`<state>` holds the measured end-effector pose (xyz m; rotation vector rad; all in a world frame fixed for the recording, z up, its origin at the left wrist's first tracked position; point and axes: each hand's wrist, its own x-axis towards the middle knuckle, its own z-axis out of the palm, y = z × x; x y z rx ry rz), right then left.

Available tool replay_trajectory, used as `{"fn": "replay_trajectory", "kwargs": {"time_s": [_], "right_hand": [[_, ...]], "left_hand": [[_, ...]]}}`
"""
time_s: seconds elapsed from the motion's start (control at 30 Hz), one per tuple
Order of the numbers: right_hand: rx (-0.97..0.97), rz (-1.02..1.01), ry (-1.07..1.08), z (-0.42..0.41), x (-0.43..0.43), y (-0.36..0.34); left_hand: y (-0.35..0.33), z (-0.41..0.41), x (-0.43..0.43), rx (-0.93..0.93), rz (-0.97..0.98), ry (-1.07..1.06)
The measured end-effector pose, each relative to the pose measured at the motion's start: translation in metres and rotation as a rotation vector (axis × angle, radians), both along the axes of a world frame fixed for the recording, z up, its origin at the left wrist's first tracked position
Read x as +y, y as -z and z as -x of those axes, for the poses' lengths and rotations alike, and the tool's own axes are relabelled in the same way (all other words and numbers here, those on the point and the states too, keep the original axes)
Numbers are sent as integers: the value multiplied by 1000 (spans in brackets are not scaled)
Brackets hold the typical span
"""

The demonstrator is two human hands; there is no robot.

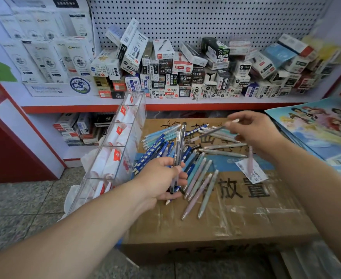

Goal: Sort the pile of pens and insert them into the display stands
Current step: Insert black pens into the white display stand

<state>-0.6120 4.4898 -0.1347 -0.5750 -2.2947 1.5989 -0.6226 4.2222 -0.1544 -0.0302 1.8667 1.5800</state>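
The pile of pens (pixel 187 152) lies spread on a cardboard box (pixel 236 214). Your left hand (pixel 161 178) curls around two dark pens (pixel 178 146) held upright, and your right hand (pixel 254 129) pinches one grey pen (pixel 207 133) above the pile. One clear display stand (pixel 115 150) sits just left, below a shelf (pixel 165 103) of stationery boxes.

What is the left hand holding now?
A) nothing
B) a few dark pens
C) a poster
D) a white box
B: the left hand grips a few dark pens that stand up above the pile on the cardboard box, while the right hand pinches one grey pen.
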Motion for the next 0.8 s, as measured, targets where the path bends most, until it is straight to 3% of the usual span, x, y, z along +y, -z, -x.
{"fn": "replay_trajectory", "kwargs": {"time_s": [0.1,0.3,0.5,0.8], "right_hand": [[83,164,25,-6,2,-16],[-82,84,-171,-14,-40,-11],[-82,-47,-179,-4,-64,-9],[-100,270,-306,2,-82,-2]], "left_hand": [[-2,-1,0,-5,-7,-10],[1,-5,6,-19,29,84],[5,-7,10,-13,3,102],[7,-4,4,34,-76,74]]}}
